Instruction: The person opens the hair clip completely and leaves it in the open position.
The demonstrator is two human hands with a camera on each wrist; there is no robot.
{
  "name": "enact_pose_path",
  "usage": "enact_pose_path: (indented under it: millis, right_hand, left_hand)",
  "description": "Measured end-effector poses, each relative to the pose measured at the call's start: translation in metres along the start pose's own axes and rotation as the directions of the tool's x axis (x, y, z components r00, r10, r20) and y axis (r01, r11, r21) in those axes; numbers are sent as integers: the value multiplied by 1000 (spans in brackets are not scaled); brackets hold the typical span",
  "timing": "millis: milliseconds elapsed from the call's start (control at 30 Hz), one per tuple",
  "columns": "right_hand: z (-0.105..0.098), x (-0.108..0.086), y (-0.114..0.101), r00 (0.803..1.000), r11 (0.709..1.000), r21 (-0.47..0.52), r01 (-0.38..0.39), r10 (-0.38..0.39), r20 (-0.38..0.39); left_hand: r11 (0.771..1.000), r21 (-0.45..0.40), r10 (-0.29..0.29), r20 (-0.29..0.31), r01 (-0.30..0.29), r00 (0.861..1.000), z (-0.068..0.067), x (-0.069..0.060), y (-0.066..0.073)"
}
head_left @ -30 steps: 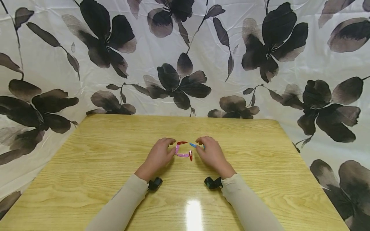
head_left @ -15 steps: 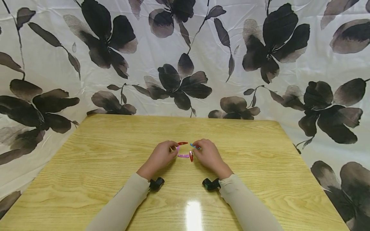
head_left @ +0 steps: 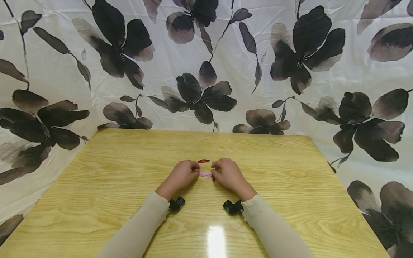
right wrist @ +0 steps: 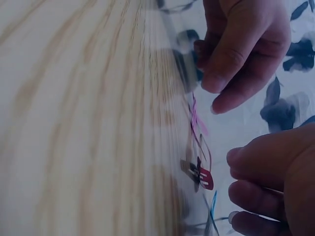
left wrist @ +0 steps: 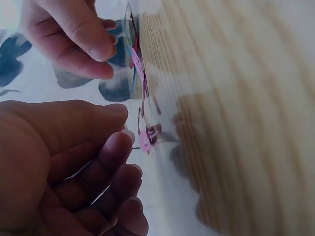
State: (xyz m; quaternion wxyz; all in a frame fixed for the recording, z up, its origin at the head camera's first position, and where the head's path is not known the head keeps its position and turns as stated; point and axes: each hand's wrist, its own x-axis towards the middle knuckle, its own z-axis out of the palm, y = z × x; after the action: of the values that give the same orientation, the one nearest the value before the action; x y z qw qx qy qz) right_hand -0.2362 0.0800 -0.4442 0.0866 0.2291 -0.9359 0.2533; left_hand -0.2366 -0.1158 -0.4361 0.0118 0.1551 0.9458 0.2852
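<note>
Several snap hair clips lie in a small ring on the wooden table. A red hair clip [head_left: 204, 161] is at the far side and a pink hair clip [head_left: 205, 175] at the near side. My left hand [head_left: 180, 175] hovers at the ring's left, loosely bent fingers beside another pink hair clip, mostly covered in the head view. My right hand [head_left: 229, 174] is at the right, over a second red hair clip [right wrist: 205, 178] and a blue hair clip [right wrist: 212, 214], both largely covered from above. In the wrist views, both hands' fingertips appear apart from the clips.
The light wooden table [head_left: 129, 208] extends around both hands. A floral cloth [head_left: 206, 43] hangs behind its far edge. Black wrist cameras [head_left: 233, 207] sit under the cuffs, and light reflects from the near tabletop.
Both hands have come slightly nearer each other and closer to the person. The right hand has moved from beside the blue hair clip to cover more of it and the right red one.
</note>
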Motion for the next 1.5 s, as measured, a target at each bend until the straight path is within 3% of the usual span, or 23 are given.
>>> enact_pose_path:
  millis: [400, 967, 1500]
  right_hand:
    - [4, 1, 2, 997, 997, -62, 39, -35, 63]
    - [7, -1, 2, 990, 992, -76, 100, -92, 106]
    - [7, -2, 3, 994, 998, -21, 63, -61, 95]
  left_hand:
    - [999, 32, 9, 31, -10, 999, 1, -1, 5]
    - [998, 57, -1, 56, -2, 998, 3, -1, 5]
    - [1000, -4, 13, 41, -13, 999, 3, -3, 3]
